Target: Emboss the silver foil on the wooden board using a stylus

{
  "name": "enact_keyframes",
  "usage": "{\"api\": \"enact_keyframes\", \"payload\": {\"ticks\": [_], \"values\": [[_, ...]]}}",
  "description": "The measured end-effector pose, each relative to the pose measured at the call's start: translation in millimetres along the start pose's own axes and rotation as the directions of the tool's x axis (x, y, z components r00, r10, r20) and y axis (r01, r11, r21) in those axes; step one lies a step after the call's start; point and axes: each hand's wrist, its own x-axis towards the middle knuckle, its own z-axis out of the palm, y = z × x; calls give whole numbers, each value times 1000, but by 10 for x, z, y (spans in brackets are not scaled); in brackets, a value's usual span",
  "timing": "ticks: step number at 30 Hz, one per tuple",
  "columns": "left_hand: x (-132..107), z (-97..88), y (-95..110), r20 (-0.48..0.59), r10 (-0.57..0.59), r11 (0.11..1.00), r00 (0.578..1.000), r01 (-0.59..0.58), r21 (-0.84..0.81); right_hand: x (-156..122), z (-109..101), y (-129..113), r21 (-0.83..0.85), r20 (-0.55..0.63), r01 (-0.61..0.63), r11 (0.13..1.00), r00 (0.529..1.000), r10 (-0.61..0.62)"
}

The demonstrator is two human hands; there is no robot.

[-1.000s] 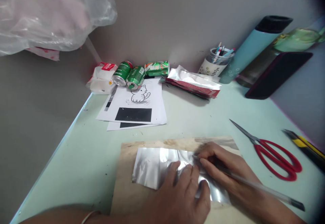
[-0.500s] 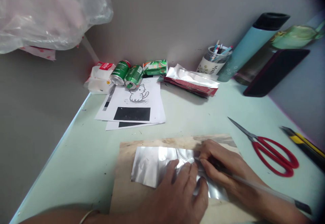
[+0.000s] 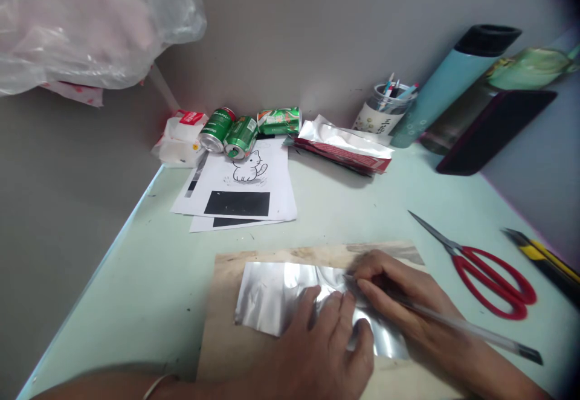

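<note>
A shiny silver metal sheet [image 3: 265, 297], its surface slightly dented, lies on a wooden board [image 3: 222, 351]. My left hand [image 3: 324, 342] presses it down from the front, fingers spread over its middle. Pinched in my right hand [image 3: 394, 294] is a pen [image 3: 475, 327] with a clear barrel and a dark end. Its tip touches or hovers just over the sheet's upper right part; which of the two I cannot tell. Part of the sheet is hidden under both hands.
Red-handled scissors [image 3: 493, 279] and a yellow-black utility knife [image 3: 544, 258] lie at the right. Behind are cat-drawing papers [image 3: 247, 203], green cans [image 3: 240, 137], folded foil packaging [image 3: 344, 146], a pen jar [image 3: 380, 113], a blue bottle [image 3: 457, 86] and a phone [image 3: 496, 131]. A plastic bag [image 3: 90, 25] hangs upper left.
The pen's rear end has swung slightly up and left, and its tip has shifted a little left. My left hand stays on the sheet.
</note>
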Motion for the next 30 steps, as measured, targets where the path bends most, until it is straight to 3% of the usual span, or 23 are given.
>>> {"api": "enact_keyframes", "payload": {"ticks": [18,25,30], "values": [[-10,-61,-24,85,37,999,996,-38,5,-2,-50,-106,-104,60,63,993,997,-56],[-16,-32,-7,38,20,1000,999,-21,11,51,-152,89,244,-167,-25,969,984,68],[-19,-4,4,23,18,1000,1000,-19,22,41,-136,67,134,-261,-42,990,962,76]]}}
